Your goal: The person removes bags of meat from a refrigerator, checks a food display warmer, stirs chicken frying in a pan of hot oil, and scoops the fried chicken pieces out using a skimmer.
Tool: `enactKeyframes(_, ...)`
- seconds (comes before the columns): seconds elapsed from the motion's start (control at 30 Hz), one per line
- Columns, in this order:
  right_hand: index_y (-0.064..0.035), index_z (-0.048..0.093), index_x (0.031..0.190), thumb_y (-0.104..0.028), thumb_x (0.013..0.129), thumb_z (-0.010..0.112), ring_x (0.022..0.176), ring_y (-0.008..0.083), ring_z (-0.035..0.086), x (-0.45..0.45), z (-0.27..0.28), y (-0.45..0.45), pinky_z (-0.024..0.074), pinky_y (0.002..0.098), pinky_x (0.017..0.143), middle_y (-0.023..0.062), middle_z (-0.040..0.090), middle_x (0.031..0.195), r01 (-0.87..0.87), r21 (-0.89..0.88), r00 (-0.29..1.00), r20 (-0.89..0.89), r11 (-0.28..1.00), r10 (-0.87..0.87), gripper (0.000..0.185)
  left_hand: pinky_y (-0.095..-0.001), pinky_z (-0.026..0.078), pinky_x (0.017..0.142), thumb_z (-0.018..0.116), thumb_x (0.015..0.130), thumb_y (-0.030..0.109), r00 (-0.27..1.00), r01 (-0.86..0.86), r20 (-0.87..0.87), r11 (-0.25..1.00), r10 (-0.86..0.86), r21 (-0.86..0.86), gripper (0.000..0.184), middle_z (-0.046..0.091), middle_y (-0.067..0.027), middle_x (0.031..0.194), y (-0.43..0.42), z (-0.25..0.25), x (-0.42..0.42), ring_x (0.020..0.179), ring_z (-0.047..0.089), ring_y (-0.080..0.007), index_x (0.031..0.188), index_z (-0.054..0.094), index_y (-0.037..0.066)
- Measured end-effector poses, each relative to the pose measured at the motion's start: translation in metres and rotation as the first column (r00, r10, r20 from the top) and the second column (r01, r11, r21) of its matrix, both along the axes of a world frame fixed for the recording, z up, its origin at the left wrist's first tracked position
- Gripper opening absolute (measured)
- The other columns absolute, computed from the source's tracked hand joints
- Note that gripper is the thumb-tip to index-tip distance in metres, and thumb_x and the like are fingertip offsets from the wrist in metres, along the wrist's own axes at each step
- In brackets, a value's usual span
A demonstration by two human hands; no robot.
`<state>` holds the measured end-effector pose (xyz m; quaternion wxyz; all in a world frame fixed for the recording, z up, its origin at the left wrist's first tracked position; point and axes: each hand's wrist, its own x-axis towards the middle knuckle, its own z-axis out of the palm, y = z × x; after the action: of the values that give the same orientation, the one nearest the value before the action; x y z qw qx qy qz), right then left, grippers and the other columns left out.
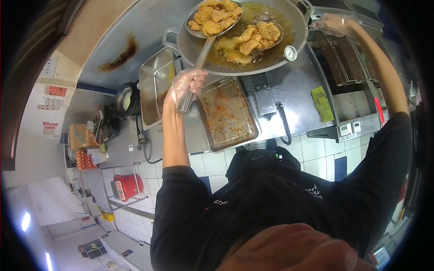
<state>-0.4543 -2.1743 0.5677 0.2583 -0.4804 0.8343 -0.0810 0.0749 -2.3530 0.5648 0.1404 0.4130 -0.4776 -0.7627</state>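
Note:
My left hand (189, 86), in a clear plastic glove, is wrapped round the thick handle of a large strainer (205, 55). Golden fried pieces (215, 17) are heaped in its bowl, above the left side of a wide wok (266, 67) of oil. Also gloved, my right hand (333, 24) is closed on the thin handle of a second skimmer (296, 30) at the wok's right. This one holds more fried pieces (258, 38) at the oil's surface. A round dial thermometer (290, 53) sits at the wok's near rim.
A crumb-covered tray (227, 113) lies below the wok, with a deep steel pan (151, 86) to its left. Right of the tray are a green cloth (321, 104) and fryer baskets (346, 58). A black pan (126, 100), egg trays (84, 160) and a red bucket (131, 186) are farther left.

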Motion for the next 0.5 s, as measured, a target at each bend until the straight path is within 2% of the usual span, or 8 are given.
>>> enactKeyframes(0.13, -0.0068, 0.058, 0.098, -0.060, 0.095, 0.062, 0.051, 0.0090, 0.041, -0.020, 0.010, 0.036, 0.0316, 0.0283, 0.043, -0.0026, 0.049, 0.066, -0.073, -0.048, 0.996, 0.039, 0.996, 0.075, 0.054, -0.0153, 0.036, 0.039, 0.062, 0.097, 0.008, 0.999, 0.051, 0.009, 0.995, -0.052, 0.081, 0.011, 0.047, 0.0069, 0.071, -0.005, -0.017, -0.001, 0.049, 0.041, 0.0015, 0.102, 0.057, 0.000)
enactKeyframes(0.2, -0.0065, 0.058, 0.096, -0.061, 0.095, 0.062, 0.055, 0.0106, 0.044, -0.038, 0.002, 0.047, 0.0357, 0.0295, 0.046, -0.0010, 0.050, 0.068, 0.019, -0.156, 0.998, -0.061, 0.988, -0.029, 0.055, -0.0160, 0.035, 0.039, 0.062, 0.097, 0.009, 0.998, 0.056, 0.029, 0.997, -0.058, 0.054, 0.012, 0.048, 0.0070, 0.070, -0.003, -0.022, -0.001, 0.049, 0.041, 0.0012, 0.102, 0.057, 0.000)
enactKeyframes(0.23, -0.0065, 0.058, 0.096, -0.061, 0.095, 0.062, 0.055, 0.0106, 0.044, -0.036, 0.006, 0.051, 0.0357, 0.0295, 0.046, -0.0010, 0.050, 0.068, 0.018, -0.152, 0.998, -0.063, 0.988, -0.027, 0.055, -0.0166, 0.034, 0.039, 0.061, 0.097, 0.010, 0.997, 0.056, 0.052, 0.998, -0.057, 0.029, 0.013, 0.048, 0.0072, 0.070, -0.001, -0.024, 0.000, 0.049, 0.041, 0.0009, 0.103, 0.058, -0.001)
enactKeyframes(0.27, -0.0024, 0.061, 0.103, -0.051, 0.099, 0.058, 0.055, 0.0130, 0.046, -0.028, 0.017, 0.057, 0.0401, 0.0308, 0.049, -0.0001, 0.049, 0.066, -0.125, -0.207, 0.985, -0.146, 0.970, 0.096, 0.049, -0.0166, 0.034, 0.039, 0.061, 0.097, 0.010, 0.997, 0.053, 0.050, 0.998, -0.055, 0.033, 0.013, 0.048, 0.0072, 0.070, 0.004, -0.024, 0.000, 0.049, 0.041, 0.0009, 0.103, 0.058, -0.001)
enactKeyframes(0.37, 0.0032, 0.066, 0.103, -0.037, 0.101, 0.058, 0.062, 0.0190, 0.056, 0.005, 0.050, 0.048, 0.0494, 0.0336, 0.057, 0.0072, 0.056, 0.067, 0.157, -0.207, 0.982, -0.073, 0.966, -0.176, 0.041, -0.0176, 0.034, 0.040, 0.061, 0.097, 0.011, 0.988, 0.106, 0.122, 0.993, -0.099, -0.055, 0.015, 0.048, 0.0070, 0.070, 0.012, -0.023, 0.000, 0.050, 0.043, 0.0002, 0.105, 0.058, -0.001)
enactKeyframes(0.4, -0.0003, 0.063, 0.101, -0.047, 0.100, 0.057, 0.064, 0.0180, 0.055, -0.018, 0.043, 0.030, 0.0469, 0.0344, 0.056, 0.0068, 0.059, 0.073, 0.083, -0.157, 0.977, -0.180, 0.984, -0.111, 0.048, -0.0179, 0.034, 0.041, 0.061, 0.097, 0.012, 0.987, 0.131, 0.100, 0.990, -0.126, -0.044, 0.015, 0.048, 0.0070, 0.069, 0.010, -0.028, -0.001, 0.051, 0.043, -0.0001, 0.104, 0.058, -0.001)
enactKeyframes(0.47, -0.0008, 0.063, 0.111, -0.046, 0.101, 0.058, 0.074, 0.0232, 0.061, 0.017, 0.074, 0.012, 0.0500, 0.0384, 0.066, 0.0098, 0.066, 0.085, 0.137, 0.054, 0.965, -0.234, 0.989, -0.121, 0.046, -0.0177, 0.036, 0.043, 0.061, 0.097, 0.011, 0.989, 0.132, 0.071, 0.991, -0.130, -0.025, 0.012, 0.049, 0.0073, 0.069, 0.014, -0.029, -0.004, 0.051, 0.042, -0.0005, 0.101, 0.058, 0.000)
enactKeyframes(0.5, -0.0008, 0.063, 0.111, -0.046, 0.101, 0.058, 0.074, 0.0232, 0.061, 0.056, 0.091, 0.009, 0.0500, 0.0384, 0.066, 0.0098, 0.066, 0.085, 0.135, 0.051, 0.965, -0.235, 0.990, -0.119, 0.046, -0.0177, 0.036, 0.043, 0.061, 0.097, 0.011, 0.989, 0.130, 0.070, 0.991, -0.128, -0.027, 0.012, 0.049, 0.0073, 0.069, 0.014, -0.030, -0.004, 0.051, 0.042, -0.0005, 0.101, 0.058, 0.000)
